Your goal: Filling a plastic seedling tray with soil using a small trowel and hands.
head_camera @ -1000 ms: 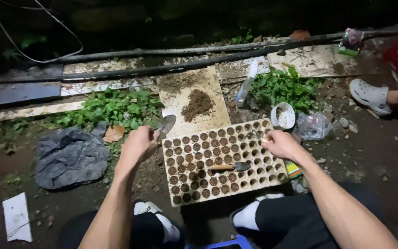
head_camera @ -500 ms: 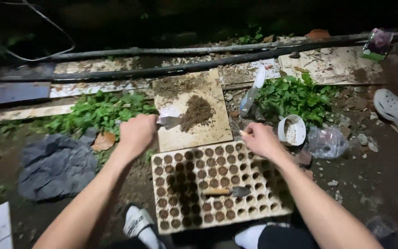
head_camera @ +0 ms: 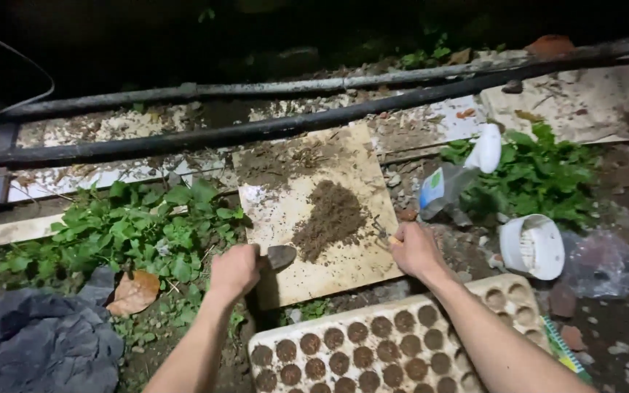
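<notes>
The left hand [head_camera: 234, 271] is closing in a fist around the handle of a small metal hand trowel [head_camera: 280, 256], whose dark blade is sticking out to the right and lying on the pale square board [head_camera: 343, 273] — just short of the lower-left edge of the brown soil heap [head_camera: 331, 218] piled on that board. The right hand [head_camera: 416, 251] is pinching a thin, pale-handled metal tool [head_camera: 385, 234] between thumb and fingers, its tip resting at the heap's right edge. Nearer the person than the board, a cream seedling tray of round soil-filled cells [head_camera: 402, 349] is lying under the right forearm. Right of the board a white ribbed cup [head_camera: 533, 247] is lying on its side.
</notes>
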